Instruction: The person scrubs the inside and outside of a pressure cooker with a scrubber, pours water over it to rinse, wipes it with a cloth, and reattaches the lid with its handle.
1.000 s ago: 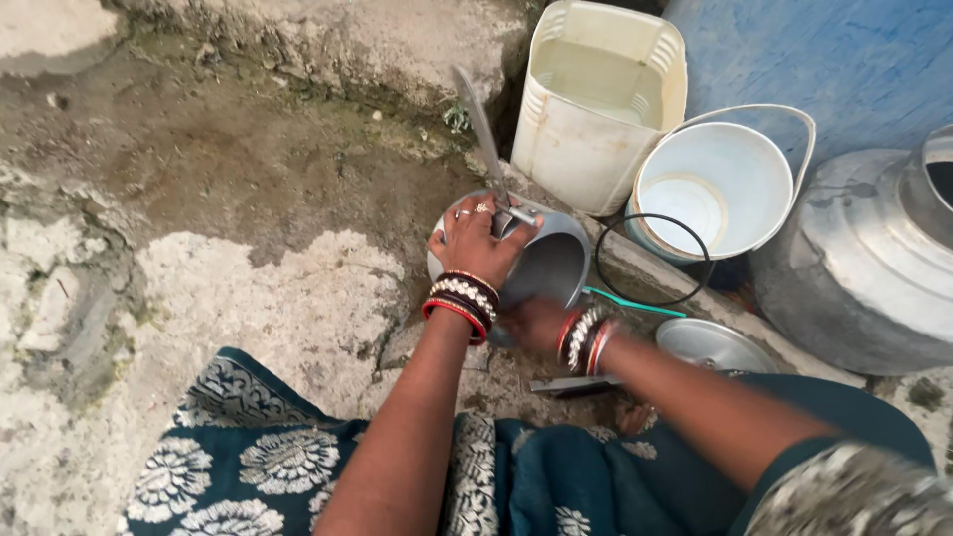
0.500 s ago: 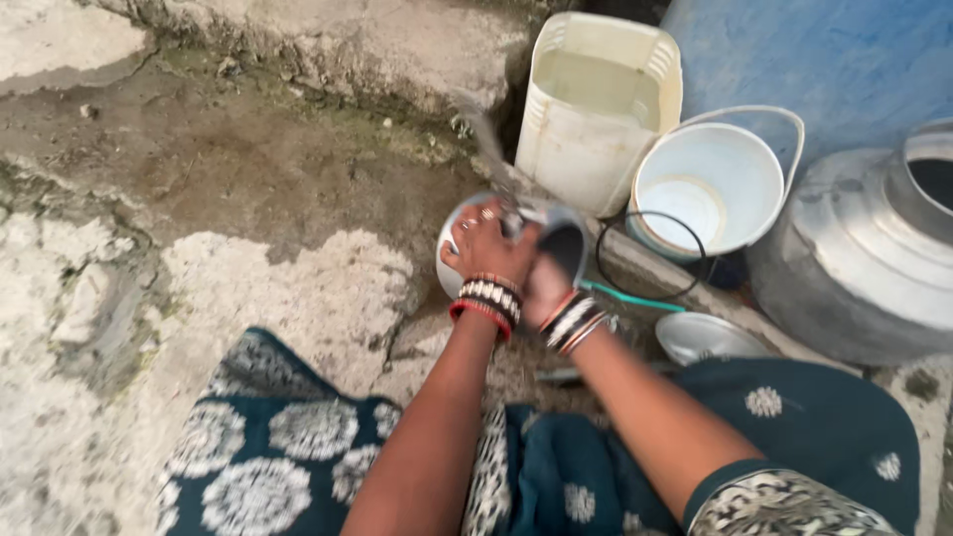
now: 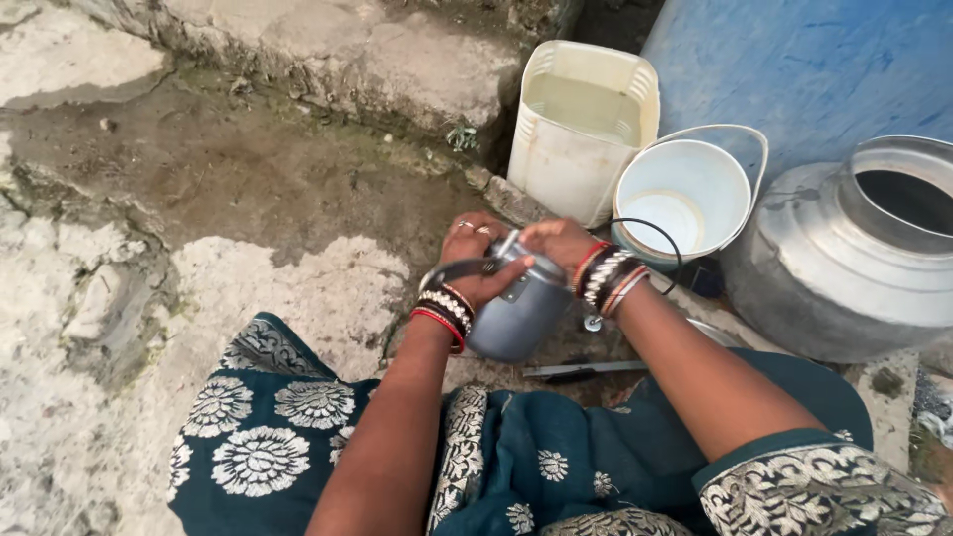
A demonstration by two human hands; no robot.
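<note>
Steel pot (image 3: 516, 313) sits tilted in both our hands, held above the stone floor (image 3: 298, 288) just in front of our knees. Fingers (image 3: 467, 230) of our left hand (image 3: 475, 260) curl closed over its rim and dark handle (image 3: 459, 269); our right hand (image 3: 558, 241) is closed on the far edge of the rim, wrist bangles touching the pot's side. Just beyond the right hand we see a white bucket (image 3: 685, 199) with a black ring (image 3: 650, 243) leaning at its front, and a cream square container (image 3: 581, 124) of water beside it. A large metal water vessel (image 3: 854, 258) stands further right, near a blue drum (image 3: 804, 69). A knife (image 3: 581, 370) lies on the floor under the pot.
</note>
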